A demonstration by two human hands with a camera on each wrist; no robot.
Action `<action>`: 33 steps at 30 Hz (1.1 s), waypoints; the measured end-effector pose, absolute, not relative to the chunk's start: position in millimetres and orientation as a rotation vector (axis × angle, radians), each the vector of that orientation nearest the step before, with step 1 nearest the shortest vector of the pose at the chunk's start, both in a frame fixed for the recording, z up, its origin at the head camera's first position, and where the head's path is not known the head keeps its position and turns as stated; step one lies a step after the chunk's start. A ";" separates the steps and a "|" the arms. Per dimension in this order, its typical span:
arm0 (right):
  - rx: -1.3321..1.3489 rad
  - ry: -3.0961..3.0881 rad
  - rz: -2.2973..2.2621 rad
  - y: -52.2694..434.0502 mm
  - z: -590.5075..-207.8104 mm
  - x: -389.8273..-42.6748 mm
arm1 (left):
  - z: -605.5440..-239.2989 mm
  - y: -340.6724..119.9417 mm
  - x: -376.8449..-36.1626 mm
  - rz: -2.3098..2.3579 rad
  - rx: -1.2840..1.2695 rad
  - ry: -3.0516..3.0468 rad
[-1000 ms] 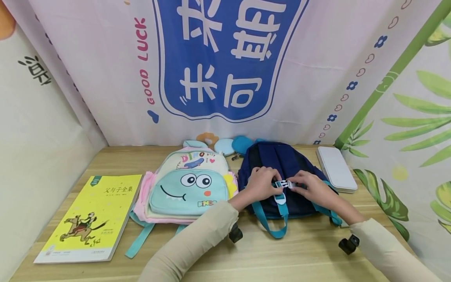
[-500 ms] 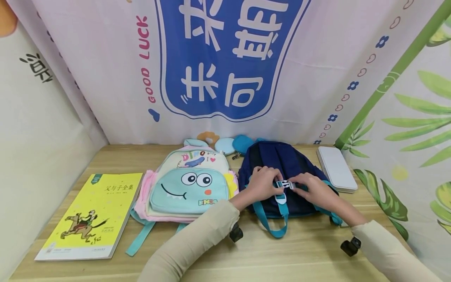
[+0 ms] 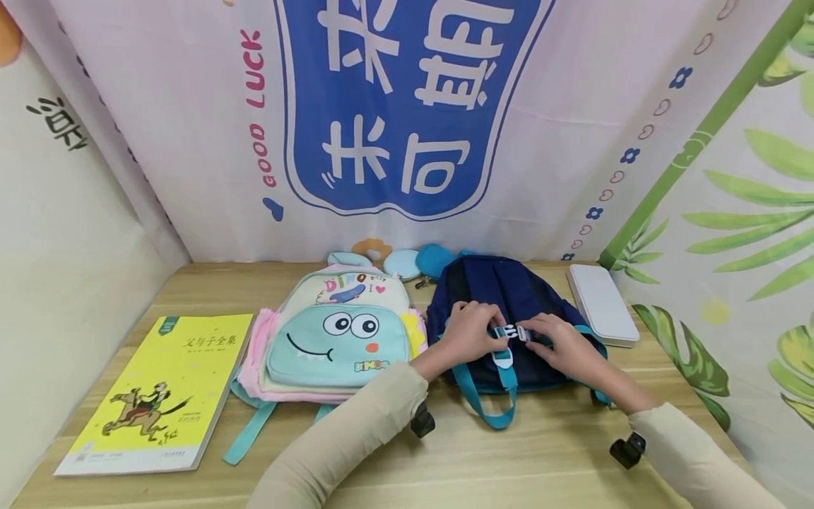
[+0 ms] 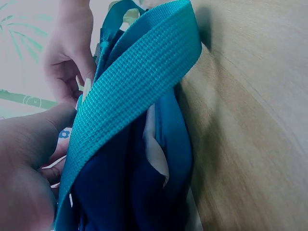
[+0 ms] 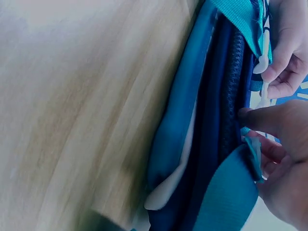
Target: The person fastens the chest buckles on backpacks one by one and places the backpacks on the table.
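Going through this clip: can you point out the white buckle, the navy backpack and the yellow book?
White buckle (image 3: 509, 330): head view, on its pronged half.
Navy backpack (image 3: 514, 302): head view, on its upward-facing fabric.
Yellow book (image 3: 155, 385): head view, mid front cover.

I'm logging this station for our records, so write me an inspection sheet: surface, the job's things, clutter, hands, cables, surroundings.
Surface: wood-grain table, under both bags.
Job's things: navy backpack lying on the table; white buckle with prongs exposed, apparently not fully joined; teal strap looping toward the person.
Clutter: dinosaur backpack and yellow book to the left; white box to the right.
Hands: left hand pinches the buckle's left piece, right hand its right piece; a black camera at each wrist.
Cables: nothing seen.
Surroundings: printed curtain behind; leaf-patterned curtain at right.
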State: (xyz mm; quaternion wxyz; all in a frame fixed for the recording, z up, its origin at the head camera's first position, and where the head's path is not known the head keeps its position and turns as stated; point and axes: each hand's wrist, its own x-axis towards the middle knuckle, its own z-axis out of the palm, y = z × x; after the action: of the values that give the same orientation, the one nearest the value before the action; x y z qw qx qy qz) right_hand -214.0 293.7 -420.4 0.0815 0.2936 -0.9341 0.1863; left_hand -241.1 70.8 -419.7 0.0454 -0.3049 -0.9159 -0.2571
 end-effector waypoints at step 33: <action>0.866 -2.835 0.460 287.3 -412.8 -213.3 | -425.2 72.2 -244.7 -0.789 -0.961 -2.803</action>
State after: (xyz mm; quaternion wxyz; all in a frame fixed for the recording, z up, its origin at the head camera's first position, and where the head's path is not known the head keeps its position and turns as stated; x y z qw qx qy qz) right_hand -213.3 287.3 -412.8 0.0709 0.2879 -0.9427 0.1529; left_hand -244.7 72.2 -425.2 0.0378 -0.3132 -0.9134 -0.2572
